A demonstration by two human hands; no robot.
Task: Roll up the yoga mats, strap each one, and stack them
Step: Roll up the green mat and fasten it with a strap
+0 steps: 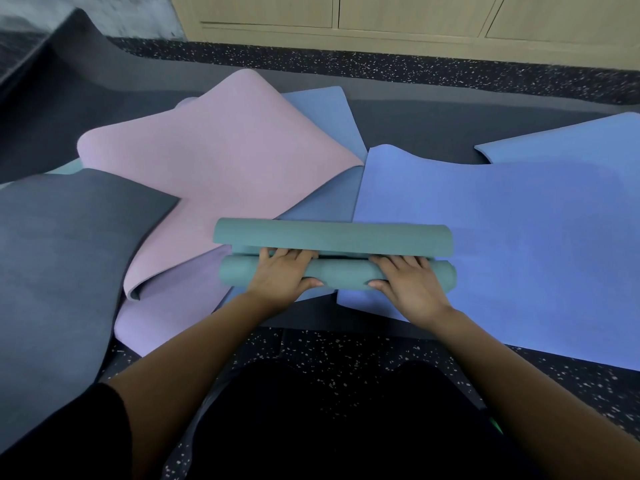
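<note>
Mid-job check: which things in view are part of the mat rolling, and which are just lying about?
Part of the job:
teal mat, partly rolled, gripped by the left hand and right hand
pink mat, blue mat, slate-blue mat, dark grey mat, all unrolled

Just there:
wooden cabinets
speckled floor

We look down on a dark floor (pixel 381 69) flecked all over with small pale speckles; it runs as a band along the far side and shows again close to us at the bottom. Beyond that band stands a row of light wooden cabinets (pixel 412 15), their flat panels parted by thin seams. At the upper left a rough grey wall (pixel 138 12) adjoins them. The light is soft and even.
</note>
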